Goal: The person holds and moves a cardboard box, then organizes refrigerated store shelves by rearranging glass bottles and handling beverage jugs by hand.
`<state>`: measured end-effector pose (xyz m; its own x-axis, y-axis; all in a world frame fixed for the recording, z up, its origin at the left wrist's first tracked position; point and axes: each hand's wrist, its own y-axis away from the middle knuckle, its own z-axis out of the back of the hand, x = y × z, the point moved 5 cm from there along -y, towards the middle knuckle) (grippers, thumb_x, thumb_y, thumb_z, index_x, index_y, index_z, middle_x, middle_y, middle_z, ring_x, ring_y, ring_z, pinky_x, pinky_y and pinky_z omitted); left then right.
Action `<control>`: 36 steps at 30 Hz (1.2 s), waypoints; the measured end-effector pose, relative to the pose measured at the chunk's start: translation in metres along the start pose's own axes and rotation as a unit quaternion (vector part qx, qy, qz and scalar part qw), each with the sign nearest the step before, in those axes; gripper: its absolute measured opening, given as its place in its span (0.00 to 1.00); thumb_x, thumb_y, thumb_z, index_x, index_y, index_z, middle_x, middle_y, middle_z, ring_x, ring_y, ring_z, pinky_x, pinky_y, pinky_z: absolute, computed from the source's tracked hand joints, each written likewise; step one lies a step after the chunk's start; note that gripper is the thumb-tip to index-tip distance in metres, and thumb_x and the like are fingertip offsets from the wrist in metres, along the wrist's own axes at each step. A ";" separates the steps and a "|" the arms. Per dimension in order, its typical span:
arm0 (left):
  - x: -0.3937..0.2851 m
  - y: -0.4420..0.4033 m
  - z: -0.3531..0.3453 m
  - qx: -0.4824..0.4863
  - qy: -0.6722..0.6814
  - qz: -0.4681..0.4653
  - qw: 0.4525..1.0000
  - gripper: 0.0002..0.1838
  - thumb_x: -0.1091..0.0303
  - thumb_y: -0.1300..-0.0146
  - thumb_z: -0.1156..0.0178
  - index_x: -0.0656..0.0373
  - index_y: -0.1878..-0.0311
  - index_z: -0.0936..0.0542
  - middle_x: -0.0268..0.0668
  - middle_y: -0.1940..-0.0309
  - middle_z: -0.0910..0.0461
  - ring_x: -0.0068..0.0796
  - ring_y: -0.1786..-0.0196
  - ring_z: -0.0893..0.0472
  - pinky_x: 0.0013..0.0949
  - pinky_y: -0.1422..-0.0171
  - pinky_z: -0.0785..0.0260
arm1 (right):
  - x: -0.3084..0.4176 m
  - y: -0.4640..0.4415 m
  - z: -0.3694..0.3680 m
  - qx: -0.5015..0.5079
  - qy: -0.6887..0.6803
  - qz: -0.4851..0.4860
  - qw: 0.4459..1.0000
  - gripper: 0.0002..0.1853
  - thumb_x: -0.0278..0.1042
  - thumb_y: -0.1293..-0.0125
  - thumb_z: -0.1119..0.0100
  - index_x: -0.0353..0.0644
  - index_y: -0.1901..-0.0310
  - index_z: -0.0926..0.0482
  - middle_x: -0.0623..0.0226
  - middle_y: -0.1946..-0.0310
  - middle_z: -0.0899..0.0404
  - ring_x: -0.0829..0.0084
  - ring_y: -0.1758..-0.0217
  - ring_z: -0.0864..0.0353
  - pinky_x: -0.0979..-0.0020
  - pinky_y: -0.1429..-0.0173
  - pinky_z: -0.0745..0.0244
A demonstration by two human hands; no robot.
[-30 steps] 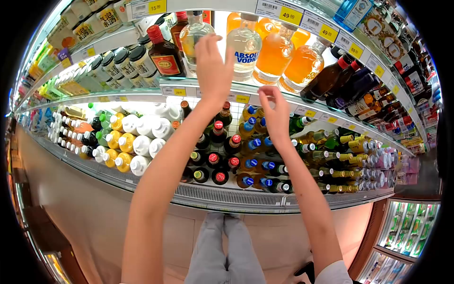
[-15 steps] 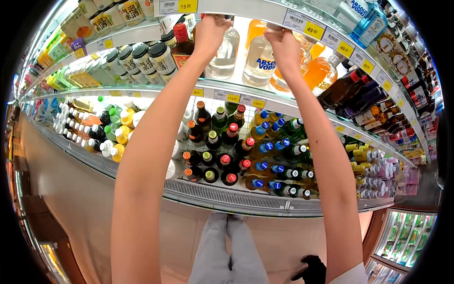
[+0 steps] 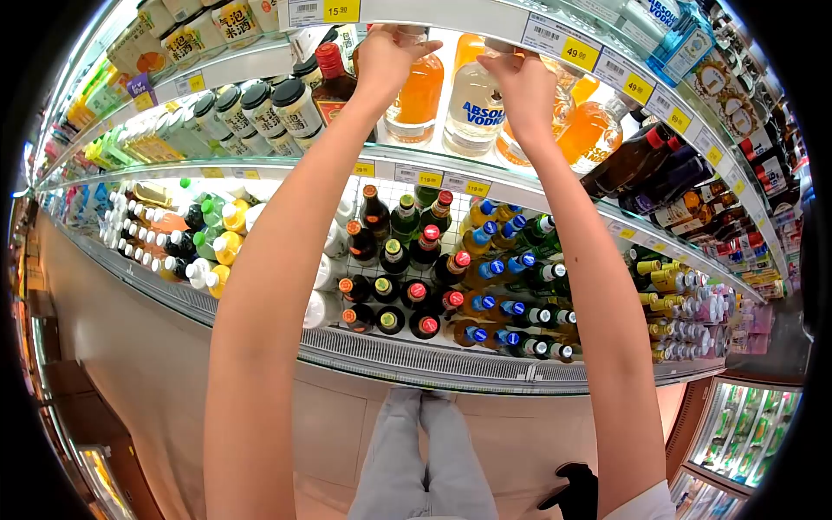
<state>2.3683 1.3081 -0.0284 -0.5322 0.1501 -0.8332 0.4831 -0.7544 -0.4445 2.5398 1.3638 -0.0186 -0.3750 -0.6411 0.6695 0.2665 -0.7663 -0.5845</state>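
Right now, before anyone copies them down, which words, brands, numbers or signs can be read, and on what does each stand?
"15": top-left price tag
"49": top-centre price tag
"49": price tag to its right
"ABSOL", "VODKA": clear bottle at the right hand
"VODKA": upper-right bottle
"气泡米酒": upper-left jar
Too small or blurred: the tags' small digits, other tags, bottle caps.

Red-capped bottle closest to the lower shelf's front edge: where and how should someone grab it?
I'd grip the red-capped bottle around its neck, reaching down from the aisle side: it stands upright, top up, with neighbouring bottles crowding its body.
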 end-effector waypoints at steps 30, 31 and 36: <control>-0.035 0.052 0.014 -0.101 -0.091 0.008 0.991 0.14 0.71 0.44 0.47 0.67 0.55 0.30 0.46 0.57 0.27 0.47 0.51 0.30 0.39 0.49 0.39 | 0.020 0.031 0.011 -0.002 0.012 -0.047 0.999 0.19 0.30 0.43 0.45 0.29 0.53 0.34 0.45 0.57 0.29 0.48 0.52 0.30 0.60 0.49 0.35; -0.047 0.061 0.018 -0.116 -0.094 -0.003 0.989 0.13 0.71 0.44 0.47 0.65 0.56 0.30 0.44 0.58 0.28 0.45 0.51 0.31 0.39 0.48 0.39 | 0.024 0.041 0.016 -0.017 0.002 -0.025 1.000 0.19 0.29 0.43 0.45 0.30 0.52 0.35 0.46 0.55 0.30 0.50 0.50 0.31 0.61 0.47 0.36; -0.077 0.059 0.044 -0.129 -0.108 -0.067 0.983 0.06 0.72 0.44 0.46 0.64 0.65 0.27 0.39 0.68 0.29 0.35 0.62 0.29 0.34 0.57 0.37 | 0.047 0.062 0.041 0.040 -0.004 -0.014 0.999 0.14 0.27 0.42 0.47 0.33 0.54 0.32 0.54 0.57 0.29 0.58 0.51 0.29 0.64 0.49 0.34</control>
<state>2.4073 1.2241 0.0243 -0.7247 0.0764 -0.6848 0.5448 -0.5449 -0.6373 2.5749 1.2849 -0.0050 -0.3770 -0.6193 0.6887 0.3258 -0.7848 -0.5273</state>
